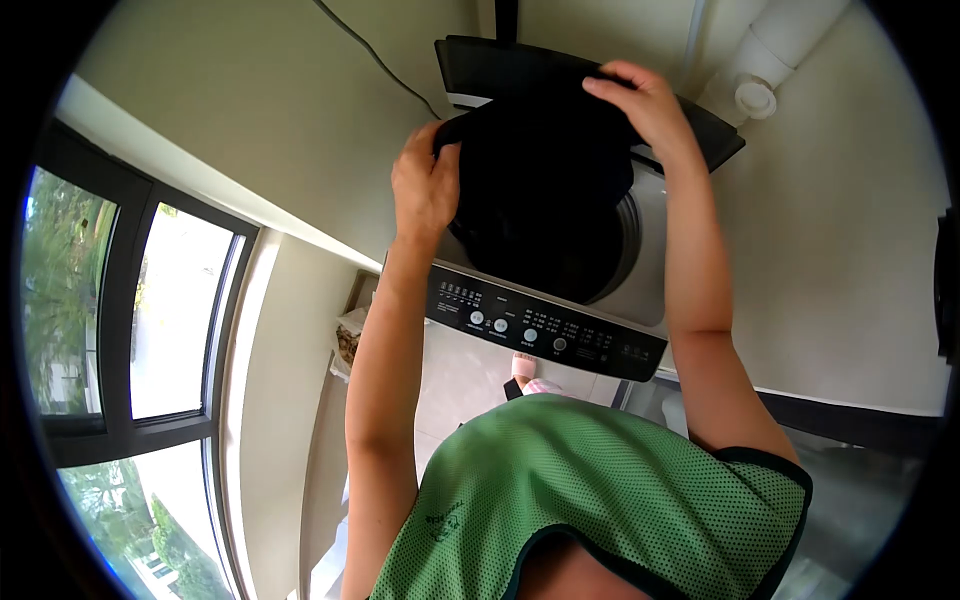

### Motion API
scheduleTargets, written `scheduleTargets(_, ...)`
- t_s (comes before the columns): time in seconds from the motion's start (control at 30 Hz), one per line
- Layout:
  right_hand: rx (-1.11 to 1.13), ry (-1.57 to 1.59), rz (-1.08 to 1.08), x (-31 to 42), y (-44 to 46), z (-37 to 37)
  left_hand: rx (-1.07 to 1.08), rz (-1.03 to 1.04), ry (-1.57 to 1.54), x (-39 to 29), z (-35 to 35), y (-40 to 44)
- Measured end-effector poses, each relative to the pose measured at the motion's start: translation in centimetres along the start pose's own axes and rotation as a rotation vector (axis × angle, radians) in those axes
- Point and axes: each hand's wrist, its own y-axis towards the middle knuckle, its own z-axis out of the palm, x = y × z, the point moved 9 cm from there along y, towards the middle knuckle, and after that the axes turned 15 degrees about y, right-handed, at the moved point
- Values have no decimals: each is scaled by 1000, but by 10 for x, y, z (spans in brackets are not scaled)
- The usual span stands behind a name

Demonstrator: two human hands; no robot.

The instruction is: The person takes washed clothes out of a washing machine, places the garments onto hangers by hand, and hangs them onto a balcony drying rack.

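Note:
A black cloth (545, 150) is stretched between my two hands above the open drum of a top-loading washing machine (650, 270). My left hand (426, 185) grips the cloth's left corner, fingers closed around it. At the cloth's upper right edge, my right hand (645, 105) pinches the fabric between thumb and fingers. The lower part of the cloth hangs over the dark drum opening, where cloth and drum interior are hard to tell apart. Behind the cloth, the machine's dark lid (475, 70) stands raised. The control panel (540, 325) faces me along the front edge.
Windows with dark frames (130, 300) are on the left. A white pipe (775, 50) runs down the wall at the upper right, and a dark cable (370, 50) hangs at the upper left. A bag (350, 340) lies left of the machine, beyond my left forearm.

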Motion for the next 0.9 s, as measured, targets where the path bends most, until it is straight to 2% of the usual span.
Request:
scheduleTargets(0.07, -110, -274, -222, 0, -3, -2, -5, -39, 5, -8, -12, -1)
scheduleTargets(0.13, -127, -215, -290, 22, -7, 4, -30, -36, -84, -19, -24, -1)
scheduleTargets(0.2, -201, 211, -43, 23, -7, 2, -49, -36, -56, -35, -42, 0)
scheduleTargets(0.23, -186, 396, -245, 51, -9, 12, -66, -38, -35, -42, -52, 0)
scheduleTargets(0.27, -175, 399, -257, 70, -12, 23, -81, -35, -33, -46, -62, 0)
scheduleTargets(0.33, -9, 748, -218, 112, -21, 54, -139, -27, 21, -52, -86, -3)
scheduleTargets(0.4, 51, 709, -247, 132, -21, 77, -180, -59, -59, -43, -112, -8)
scheduleTargets(0.47, 180, 1046, -197, 159, -33, 116, -230, -91, -138, -36, -142, -17)
scheduleTargets(0.53, 305, 1037, -251, 188, -56, 152, -377, -53, -508, -36, -187, -35)
scheduleTargets(0.6, 741, 1154, -365, 216, -92, 203, -457, -101, -771, -34, -235, -60)
scheduleTargets(0.63, 715, 934, -522, 211, -108, 231, -479, -82, -796, -33, -260, -74)
scheduleTargets(0.73, 887, 599, -467, 201, -176, 320, -597, -76, -776, -17, -336, -127)
scheduleTargets(0.77, 932, 437, -365, 184, -186, 353, -638, -138, -745, -8, -356, -148)
scheduleTargets(0.8, 945, 447, -306, 185, -198, 375, -677, -201, -717, 3, -377, -172)
scheduleTargets(0.87, 798, 658, -153, 187, -210, 398, -700, -205, -578, 38, -421, -220)
scheduleTargets(0.9, 717, 714, -163, 196, -214, 405, -705, -276, -408, 58, -442, -249)
